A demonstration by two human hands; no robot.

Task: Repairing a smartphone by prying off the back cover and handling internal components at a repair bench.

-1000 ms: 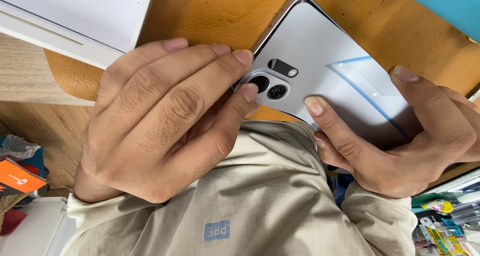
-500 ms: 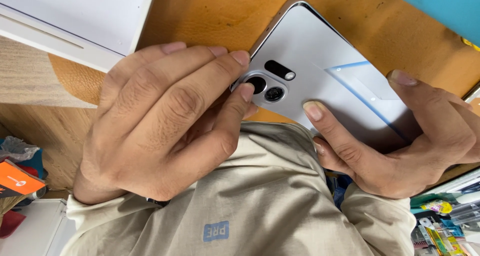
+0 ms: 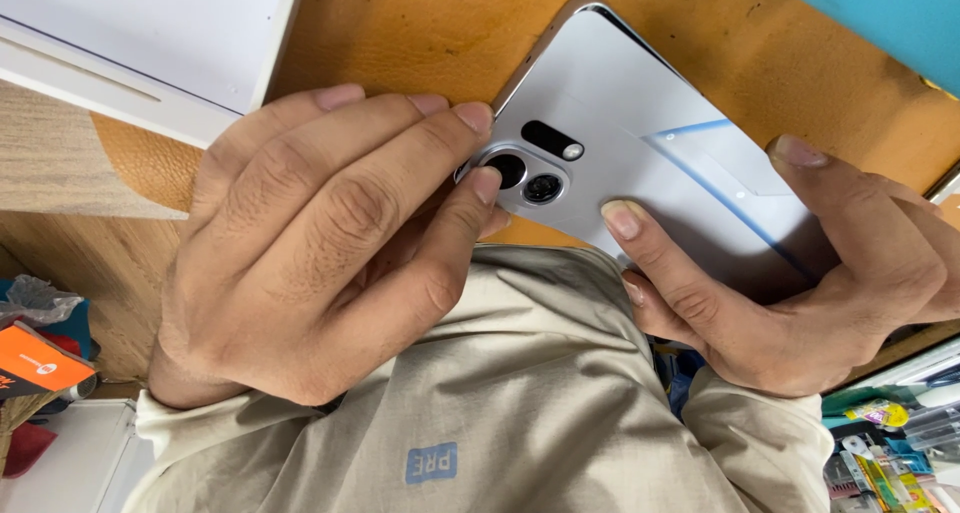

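Observation:
A silver-white smartphone (image 3: pixel 640 143) lies back-up and tilted over a tan leather mat (image 3: pixel 420 33), its twin camera lenses (image 3: pixel 527 178) facing me. My left hand (image 3: pixel 320 243) grips the phone's camera end: the fingertips rest along its edge and the thumb tip touches the lens module. My right hand (image 3: pixel 800 283) holds the other end, with the thumb pressed on the back panel and the index finger hooked over the far edge. A thin blue line of film or reflection (image 3: pixel 720 193) runs across the back.
A white box (image 3: pixel 150 43) sits at the top left on the wooden desk (image 3: pixel 60 163). A teal object (image 3: pixel 880 13) is at the top right. An orange packet (image 3: pixel 35 363) lies lower left, small clutter (image 3: pixel 890 443) lower right. My beige shirt (image 3: pixel 500 403) fills the bottom.
The phone and both hands have shifted only very slightly. Both grips stay the same.

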